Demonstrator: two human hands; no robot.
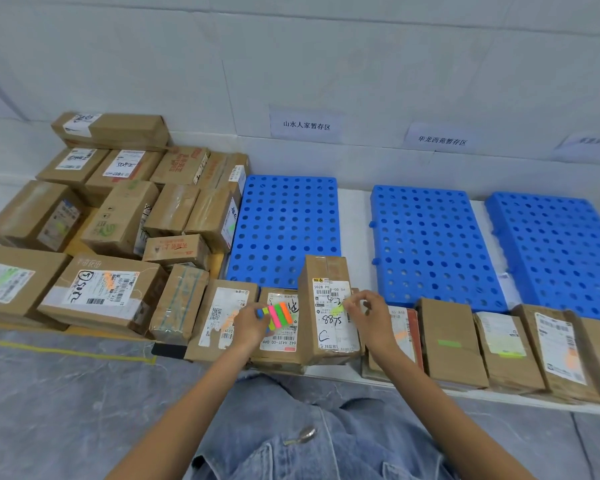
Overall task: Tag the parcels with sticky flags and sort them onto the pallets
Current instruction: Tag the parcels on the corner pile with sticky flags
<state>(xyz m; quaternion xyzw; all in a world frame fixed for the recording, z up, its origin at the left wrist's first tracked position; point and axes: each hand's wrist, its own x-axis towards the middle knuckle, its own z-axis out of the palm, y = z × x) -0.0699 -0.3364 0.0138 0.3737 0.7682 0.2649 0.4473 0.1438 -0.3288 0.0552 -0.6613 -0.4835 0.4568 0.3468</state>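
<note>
My left hand (249, 322) grips a pad of sticky flags (277, 315) in blue, yellow, pink, green and orange strips. Just right of it, a tall cardboard parcel (328, 308) stands upright with a white label marked "8875". A yellow flag (336, 310) lies on that label, and my right hand (366, 311) pinches or presses its right end. A row of flat parcels (451, 344) lies along the near edge, several bearing green, yellow or orange flags. Three blue perforated pallets (284, 230), (430, 244), (561, 251) lie bare behind them.
A stack of untidy cardboard boxes (111, 216) fills the left side against the wall. Paper signs (305, 125) with printed characters hang on the white wall above each pallet. Grey floor with a yellow tape line (66, 349) lies at the lower left.
</note>
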